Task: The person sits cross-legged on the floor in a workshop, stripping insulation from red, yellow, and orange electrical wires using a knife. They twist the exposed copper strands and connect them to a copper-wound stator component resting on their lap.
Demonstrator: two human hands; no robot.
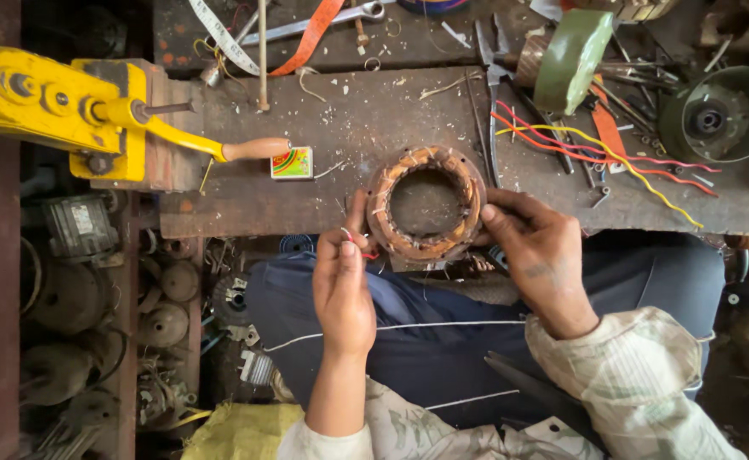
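A round motor stator point(426, 203) with copper windings tied in white thread lies at the near edge of a worn bench point(366, 128). My left hand point(343, 281) pinches a small red piece at the stator's lower left rim. My right hand point(538, 247) grips the stator's right side, thumb on its rim. A white thread point(409, 326) runs across my dark blue lap below the hands.
A yellow hand-crank winder point(59, 106) with a wooden handle sits at the left. A small matchbox point(292, 163) lies beside it. Red and yellow wires point(613, 158), a green motor part point(570, 60), a dark round housing point(720, 115) and hand tools crowd the right. Old motor parts point(76, 298) fill the floor left.
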